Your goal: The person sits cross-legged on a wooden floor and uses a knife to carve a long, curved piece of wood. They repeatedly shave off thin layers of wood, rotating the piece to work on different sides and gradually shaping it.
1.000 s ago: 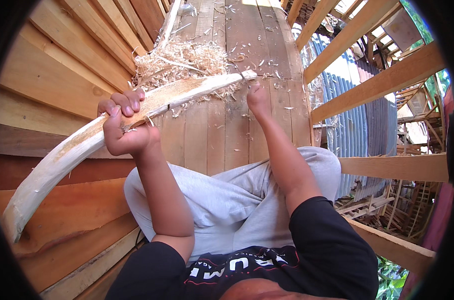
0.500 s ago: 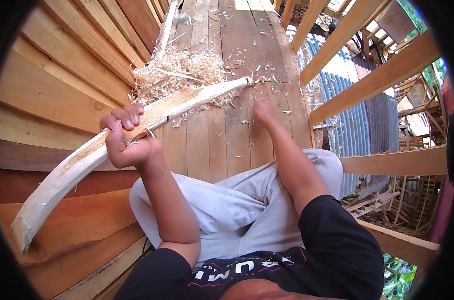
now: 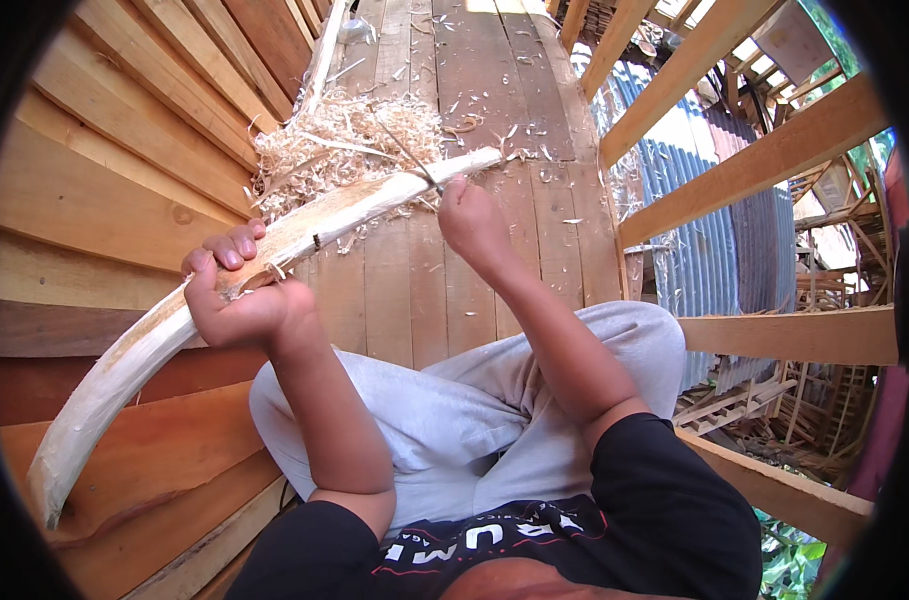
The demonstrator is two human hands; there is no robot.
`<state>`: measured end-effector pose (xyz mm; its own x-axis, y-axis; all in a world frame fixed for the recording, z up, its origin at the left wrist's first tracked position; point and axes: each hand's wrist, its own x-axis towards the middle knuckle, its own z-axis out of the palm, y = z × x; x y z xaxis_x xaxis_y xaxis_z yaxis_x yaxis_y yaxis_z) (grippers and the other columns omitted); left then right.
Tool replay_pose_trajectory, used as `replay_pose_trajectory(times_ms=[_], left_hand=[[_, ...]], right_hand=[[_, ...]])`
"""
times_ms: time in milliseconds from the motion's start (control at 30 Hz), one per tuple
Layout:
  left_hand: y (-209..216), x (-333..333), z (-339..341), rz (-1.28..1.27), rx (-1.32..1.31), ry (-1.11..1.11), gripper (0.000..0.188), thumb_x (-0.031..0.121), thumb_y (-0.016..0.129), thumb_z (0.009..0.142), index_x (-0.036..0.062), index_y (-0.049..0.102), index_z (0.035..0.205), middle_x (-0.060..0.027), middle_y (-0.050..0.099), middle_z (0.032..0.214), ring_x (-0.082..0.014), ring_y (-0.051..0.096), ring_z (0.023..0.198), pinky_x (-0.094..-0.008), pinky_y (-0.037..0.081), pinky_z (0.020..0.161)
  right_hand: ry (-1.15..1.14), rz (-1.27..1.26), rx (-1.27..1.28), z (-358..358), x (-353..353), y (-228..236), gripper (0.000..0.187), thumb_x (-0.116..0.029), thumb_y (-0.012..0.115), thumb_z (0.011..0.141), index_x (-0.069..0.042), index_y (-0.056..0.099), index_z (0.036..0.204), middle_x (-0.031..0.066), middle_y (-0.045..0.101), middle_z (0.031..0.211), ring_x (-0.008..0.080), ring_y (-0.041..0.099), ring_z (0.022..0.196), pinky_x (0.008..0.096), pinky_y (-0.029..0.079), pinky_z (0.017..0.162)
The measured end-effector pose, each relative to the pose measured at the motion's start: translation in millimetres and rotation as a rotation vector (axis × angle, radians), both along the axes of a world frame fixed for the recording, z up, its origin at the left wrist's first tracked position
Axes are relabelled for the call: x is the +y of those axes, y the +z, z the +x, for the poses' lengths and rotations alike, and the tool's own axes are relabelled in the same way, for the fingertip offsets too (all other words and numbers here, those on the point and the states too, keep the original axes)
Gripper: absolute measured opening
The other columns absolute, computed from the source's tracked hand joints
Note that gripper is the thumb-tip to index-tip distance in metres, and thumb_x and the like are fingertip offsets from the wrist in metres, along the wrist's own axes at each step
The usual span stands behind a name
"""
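A long curved piece of pale, peeled wood slants from the lower left up to the middle, its narrow end pointing away from me. My left hand is wrapped round it near the middle, thumb and fingers closed on it beside a small notch. My right hand is a fist close to the narrow end, holding what looks like a knife. Its thin dark blade slants up and left across the wood; whether it touches is hard to see. The fist hides the handle.
Curled wood shavings are heaped beyond the wood, with scraps over the plank floor. Stacked boards rise close on my left. A timber railing runs along the right, with corrugated metal sheets beyond it.
My right hand has moved left and slightly nearer, bringing the blade into sight across the wood. My left hand and the wood have shifted slightly left.
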<state>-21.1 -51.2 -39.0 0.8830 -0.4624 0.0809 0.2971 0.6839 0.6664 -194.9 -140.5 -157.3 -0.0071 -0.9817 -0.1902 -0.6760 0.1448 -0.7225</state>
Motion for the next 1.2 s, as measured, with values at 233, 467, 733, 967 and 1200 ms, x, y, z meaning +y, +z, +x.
replay_pose_trajectory(times_ms=[233,467,733,967,1200], left_hand=[[0,-7,-1,0.029,0.006,-0.011,0.015,0.019,0.051,0.074,0.0116,0.039,0.07,-0.002,0.038,0.065,-0.0184,0.042,0.062,-0.0395,0.043,0.072],[0,-2,1,-0.018,0.031,-0.014,0.014,0.017,0.05,0.071,0.0115,0.037,0.068,-0.0023,0.036,0.065,-0.0185,0.04,0.06,-0.0396,0.044,0.071],[0,-7,-5,-0.031,-0.005,-0.036,0.014,0.017,0.049,0.071,0.0119,0.037,0.069,-0.0022,0.036,0.064,-0.0185,0.041,0.061,-0.0397,0.043,0.069],[-2,-5,-2,0.011,-0.012,-0.015,0.015,0.018,0.05,0.072,0.0122,0.036,0.069,-0.002,0.036,0.065,-0.0185,0.041,0.061,-0.0404,0.043,0.069],[-3,-5,3,-0.036,-0.015,-0.011,0.014,0.017,0.05,0.072,0.0122,0.037,0.069,-0.0017,0.036,0.065,-0.018,0.04,0.06,-0.04,0.043,0.07]], right_hand=[[-0.011,-0.055,-0.049,-14,-14,-26,0.059,-0.034,0.028,0.097,0.008,0.066,0.081,0.0348,0.063,0.087,0.0506,0.061,0.089,0.0554,0.045,0.086],[0.192,-0.021,0.04,15,30,50,0.058,-0.033,0.029,0.097,0.009,0.066,0.08,0.0327,0.064,0.088,0.0474,0.062,0.089,0.0546,0.046,0.084],[-0.111,-0.082,-0.11,-8,-5,-29,0.057,-0.035,0.031,0.095,0.008,0.066,0.082,0.0321,0.064,0.09,0.0477,0.062,0.091,0.0539,0.047,0.084],[-0.061,-0.109,0.036,-12,-7,-12,0.06,-0.036,0.028,0.096,0.007,0.067,0.079,0.0327,0.064,0.084,0.0478,0.062,0.085,0.0543,0.048,0.08],[0.105,-0.088,0.051,7,20,37,0.058,-0.034,0.029,0.096,0.006,0.067,0.08,0.0314,0.064,0.081,0.048,0.063,0.082,0.0541,0.049,0.08]])
